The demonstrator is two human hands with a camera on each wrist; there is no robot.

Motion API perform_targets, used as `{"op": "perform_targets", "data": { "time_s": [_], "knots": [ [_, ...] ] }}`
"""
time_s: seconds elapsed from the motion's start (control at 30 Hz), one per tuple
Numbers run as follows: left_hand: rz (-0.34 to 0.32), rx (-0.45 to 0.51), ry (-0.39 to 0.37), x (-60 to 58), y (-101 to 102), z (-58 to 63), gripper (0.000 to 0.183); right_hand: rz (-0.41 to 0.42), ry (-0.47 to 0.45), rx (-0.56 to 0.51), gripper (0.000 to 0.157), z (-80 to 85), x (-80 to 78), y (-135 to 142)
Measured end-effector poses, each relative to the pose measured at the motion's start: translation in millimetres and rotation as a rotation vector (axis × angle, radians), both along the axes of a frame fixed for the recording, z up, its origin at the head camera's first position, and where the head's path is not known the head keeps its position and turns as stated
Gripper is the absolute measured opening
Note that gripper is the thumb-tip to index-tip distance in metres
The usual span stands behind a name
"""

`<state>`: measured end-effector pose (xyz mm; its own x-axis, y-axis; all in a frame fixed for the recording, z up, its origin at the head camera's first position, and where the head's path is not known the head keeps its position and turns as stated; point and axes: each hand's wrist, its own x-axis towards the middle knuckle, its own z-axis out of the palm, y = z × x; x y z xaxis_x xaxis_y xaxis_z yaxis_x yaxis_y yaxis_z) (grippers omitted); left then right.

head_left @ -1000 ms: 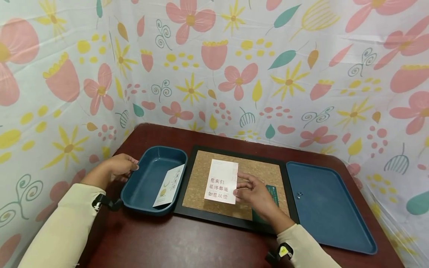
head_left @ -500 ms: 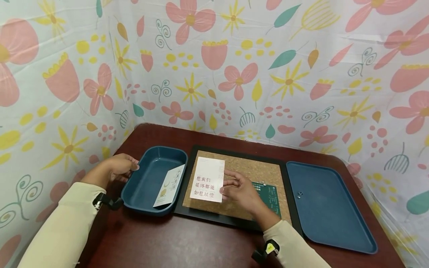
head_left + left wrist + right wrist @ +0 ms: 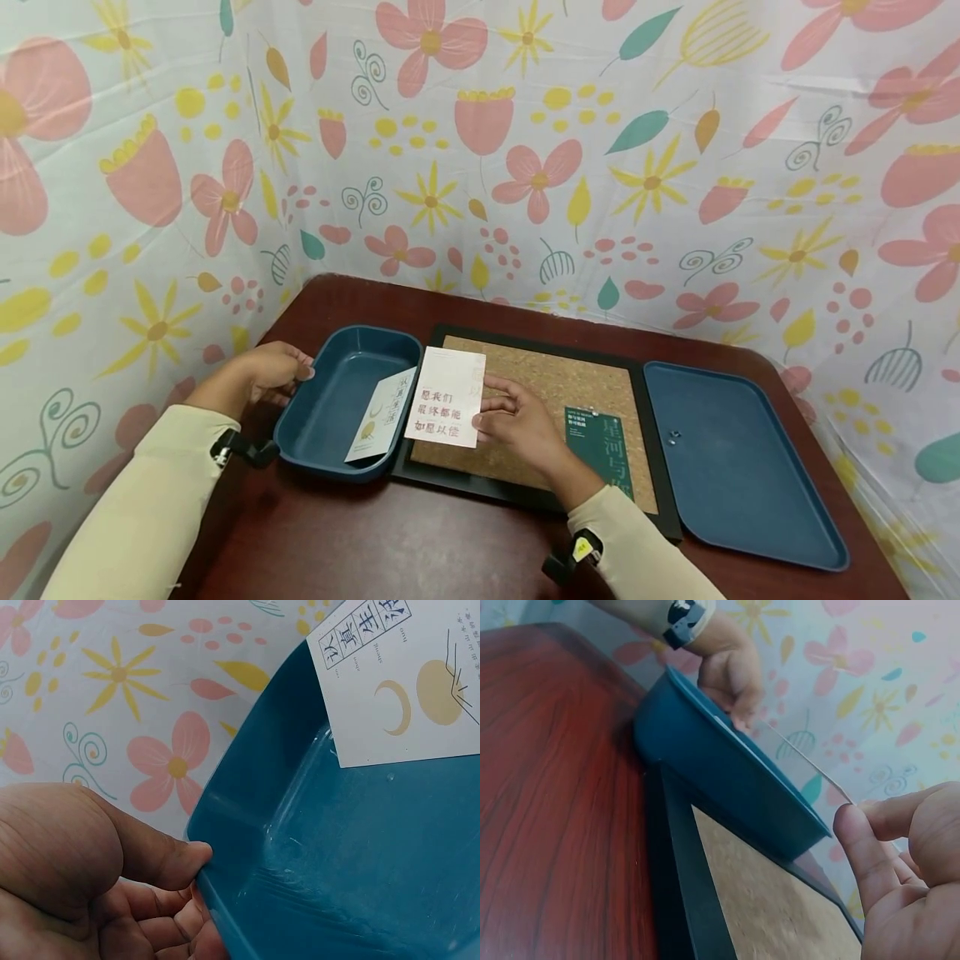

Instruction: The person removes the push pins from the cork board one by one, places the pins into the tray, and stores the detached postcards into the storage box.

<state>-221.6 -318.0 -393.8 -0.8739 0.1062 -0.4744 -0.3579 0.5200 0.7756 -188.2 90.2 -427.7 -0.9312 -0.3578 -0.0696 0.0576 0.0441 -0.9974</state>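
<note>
My right hand point(image 3: 525, 427) pinches the right edge of a white card point(image 3: 446, 392) printed with red characters. That card is raised above the left part of the framed cork board point(image 3: 536, 367), its left edge close to the blue bin. Seen edge-on in the right wrist view, the card point(image 3: 810, 760) sits between thumb and fingertips. My left hand point(image 3: 272, 375) grips the left rim of the deep blue bin point(image 3: 324, 400), thumb point(image 3: 176, 862) on top and fingers below the outside. Inside the bin, a white card point(image 3: 409, 697) with dark characters and a moon drawing leans against the right wall.
A green card point(image 3: 597, 450) lies on the right part of the cork board, a small shiny piece at its top edge. Further right is a shallow blue tray point(image 3: 750, 471) with small shiny pieces point(image 3: 674, 436). Floral cloth point(image 3: 540, 167) stands behind the dark red table point(image 3: 360, 542).
My right hand has carried the white card leftward across the cork board to beside the bin, uncovering more of the green card. The left hand has stayed on the bin's rim.
</note>
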Motion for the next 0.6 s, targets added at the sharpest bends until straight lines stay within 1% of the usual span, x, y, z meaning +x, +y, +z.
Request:
{"op": "perform_targets", "data": {
  "time_s": [0.13, 0.3, 0.6],
  "knots": [
    [-0.005, -0.007, 0.006, -0.2, 0, 0.2, 0.031, 0.008, 0.002, -0.01, 0.067, 1.4, -0.1, -10],
    [0.006, -0.008, 0.005, -0.1, 0, -0.5, 0.029, 0.018, -0.007, -0.022, 0.067, 2.8, -1.2, -22],
    [0.005, -0.017, 0.005, -0.6, -1, -0.3, 0.029, 0.041, -0.011, -0.014, 0.067, -1.7, -0.8, -36]
  ]
}}
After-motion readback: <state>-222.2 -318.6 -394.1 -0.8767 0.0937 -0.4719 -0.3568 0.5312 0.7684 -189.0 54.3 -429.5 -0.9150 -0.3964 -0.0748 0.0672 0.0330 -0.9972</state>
